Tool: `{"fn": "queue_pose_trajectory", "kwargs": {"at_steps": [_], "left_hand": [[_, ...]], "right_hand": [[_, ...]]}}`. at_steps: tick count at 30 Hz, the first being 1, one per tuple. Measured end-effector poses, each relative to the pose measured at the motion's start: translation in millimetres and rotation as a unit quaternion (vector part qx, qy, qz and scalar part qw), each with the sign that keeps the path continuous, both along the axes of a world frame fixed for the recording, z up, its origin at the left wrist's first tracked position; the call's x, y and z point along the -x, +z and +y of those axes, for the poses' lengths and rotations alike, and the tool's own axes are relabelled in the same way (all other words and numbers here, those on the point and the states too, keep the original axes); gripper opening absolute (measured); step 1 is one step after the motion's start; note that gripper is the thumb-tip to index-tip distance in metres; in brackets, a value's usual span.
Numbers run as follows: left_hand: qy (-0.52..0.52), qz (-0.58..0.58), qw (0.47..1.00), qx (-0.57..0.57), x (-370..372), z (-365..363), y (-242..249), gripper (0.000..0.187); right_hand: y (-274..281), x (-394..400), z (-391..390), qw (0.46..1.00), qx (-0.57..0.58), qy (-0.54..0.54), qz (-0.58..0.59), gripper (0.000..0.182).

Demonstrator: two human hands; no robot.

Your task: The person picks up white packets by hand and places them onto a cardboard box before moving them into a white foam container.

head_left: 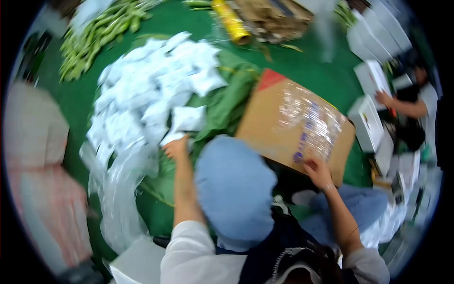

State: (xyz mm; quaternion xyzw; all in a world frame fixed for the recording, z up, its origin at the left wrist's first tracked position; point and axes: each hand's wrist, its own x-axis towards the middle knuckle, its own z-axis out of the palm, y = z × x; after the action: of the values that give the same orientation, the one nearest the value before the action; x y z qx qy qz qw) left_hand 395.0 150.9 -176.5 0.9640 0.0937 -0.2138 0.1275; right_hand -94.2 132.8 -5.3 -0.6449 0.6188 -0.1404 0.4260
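Observation:
My left hand [177, 148] reaches to the near edge of a heap of white packets [137, 90], its fingers closed on one small white packet [171, 137]. The heap lies on green sheeting [227, 90]. To the right, a brown cardboard box [267, 118] stands with clear tape and blue print on its face. My right hand [319, 173] is at the box's near edge, with bent fingers gripping there; blur hides the fingertips. A blue-clad knee [234, 189] rises between my two hands.
Crumpled clear plastic [120, 194] lies left of my left arm. Long green pods [104, 33], a yellow roll [231, 21] and flattened cardboard [269, 19] are at the back. White foam boxes [369, 123] stand at right, beside another person [425, 104]. A striped sack [45, 203] is at far left.

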Motion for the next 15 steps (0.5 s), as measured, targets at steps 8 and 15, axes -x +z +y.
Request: {"fn": "queue_pose_trajectory", "kwargs": {"at_steps": [8, 15], "left_hand": [[-0.4, 0.103, 0.877, 0.246, -33, 64, 150, 0.122], [-0.923, -0.177, 0.267, 0.212, 200, -158, 340, 0.094]], "right_hand": [[42, 66, -17, 0.987, 0.133, -0.08, 0.039, 0.041], [132, -25, -87, 0.911, 0.386, 0.132, 0.052, 0.102]]}}
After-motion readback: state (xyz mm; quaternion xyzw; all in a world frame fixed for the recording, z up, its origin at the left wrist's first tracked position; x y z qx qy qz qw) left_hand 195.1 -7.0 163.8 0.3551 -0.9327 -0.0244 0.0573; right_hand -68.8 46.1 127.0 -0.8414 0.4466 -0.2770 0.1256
